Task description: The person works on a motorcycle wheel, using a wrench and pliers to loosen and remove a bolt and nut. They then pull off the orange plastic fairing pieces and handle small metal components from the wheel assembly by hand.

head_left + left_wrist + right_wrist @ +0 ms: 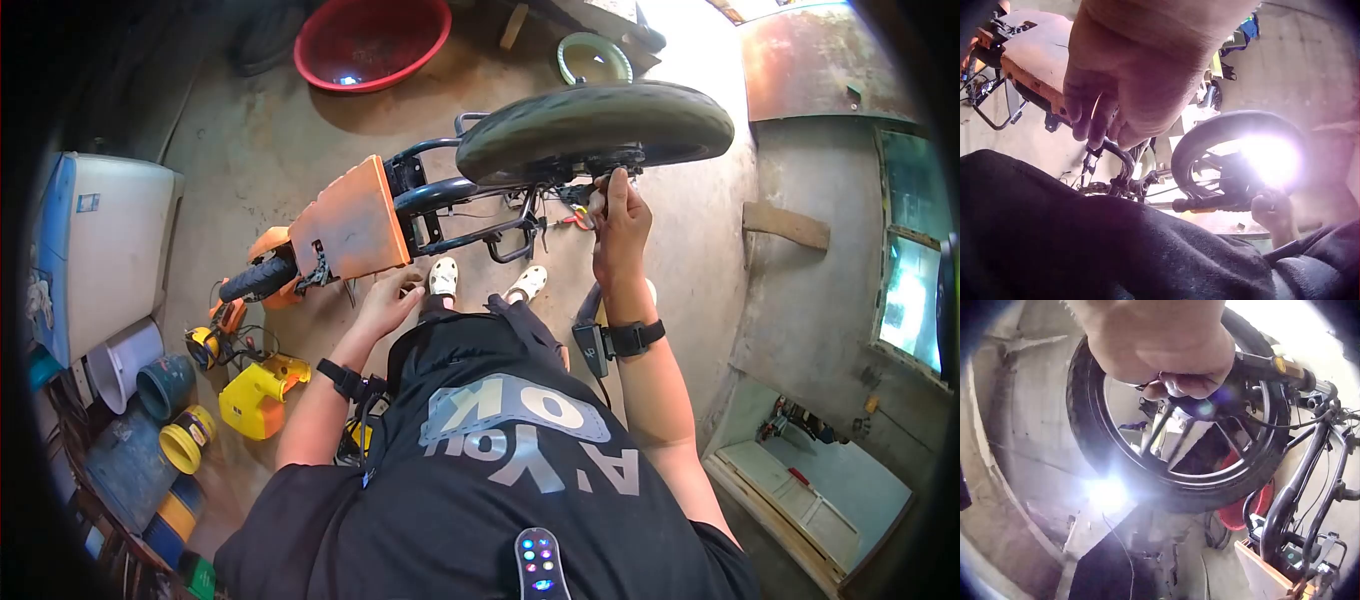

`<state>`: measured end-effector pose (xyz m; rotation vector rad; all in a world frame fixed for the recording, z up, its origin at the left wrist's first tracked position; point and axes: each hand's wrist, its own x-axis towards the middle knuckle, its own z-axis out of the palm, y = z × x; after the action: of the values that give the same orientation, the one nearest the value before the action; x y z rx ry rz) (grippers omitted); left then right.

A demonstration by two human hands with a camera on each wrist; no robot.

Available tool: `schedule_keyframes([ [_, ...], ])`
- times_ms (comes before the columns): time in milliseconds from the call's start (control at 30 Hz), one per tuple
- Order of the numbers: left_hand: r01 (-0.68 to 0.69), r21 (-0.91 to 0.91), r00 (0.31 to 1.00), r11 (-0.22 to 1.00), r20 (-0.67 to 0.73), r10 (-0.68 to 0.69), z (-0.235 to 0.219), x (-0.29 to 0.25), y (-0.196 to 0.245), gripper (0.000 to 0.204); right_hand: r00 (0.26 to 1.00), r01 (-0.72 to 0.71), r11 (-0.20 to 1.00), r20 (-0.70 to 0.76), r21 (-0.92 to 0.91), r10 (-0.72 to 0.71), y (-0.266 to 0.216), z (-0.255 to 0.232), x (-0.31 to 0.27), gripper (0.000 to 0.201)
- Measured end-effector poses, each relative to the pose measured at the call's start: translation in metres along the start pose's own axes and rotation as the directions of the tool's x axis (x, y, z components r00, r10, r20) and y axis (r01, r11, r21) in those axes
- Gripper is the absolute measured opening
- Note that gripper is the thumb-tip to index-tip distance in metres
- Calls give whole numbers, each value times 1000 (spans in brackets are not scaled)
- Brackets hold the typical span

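A black-tyred wheel is mounted on a dark tube frame that carries an orange panel. At the wheel's hub, my right hand pinches a small part on the axle with thumb and fingers; the part itself is mostly hidden. The right wrist view shows the same hand with fingers curled in front of the spoked wheel. Beside the lower edge of the orange panel hangs my left hand, fingers loosely bent and holding nothing. It looks the same in the left wrist view, the hand near the panel.
A red basin and a pale green basin lie beyond the frame. On the left are a white chest, buckets and a yellow plastic part. Red-handled pliers lie behind the wheel.
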<state>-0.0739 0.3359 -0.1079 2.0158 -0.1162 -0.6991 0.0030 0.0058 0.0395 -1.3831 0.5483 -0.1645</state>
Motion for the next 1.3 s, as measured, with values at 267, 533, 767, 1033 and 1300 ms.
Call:
schedule_keyframes([
  [267,-20,2,999,1000,32,20,-3,13,17,36,1000,-12,1000,16,6,12,0,-3,3,37],
  [533,-137,-3,983,991,119,136,5,32,39,35,998,-65,998,6,-9,65,-21,-5,-1,40],
  [767,-390,-37,895,920,220,389,23,86,116,35,967,-248,963,82,105,240,-1,-59,-13,47],
  [1033,-258,-46,960,965,-120,251,86,154,161,46,899,-436,900,22,-19,437,37,-105,-41,32],
  [1300,-345,47,894,937,-287,344,107,177,168,39,858,-504,863,140,43,494,53,-148,-19,28],
])
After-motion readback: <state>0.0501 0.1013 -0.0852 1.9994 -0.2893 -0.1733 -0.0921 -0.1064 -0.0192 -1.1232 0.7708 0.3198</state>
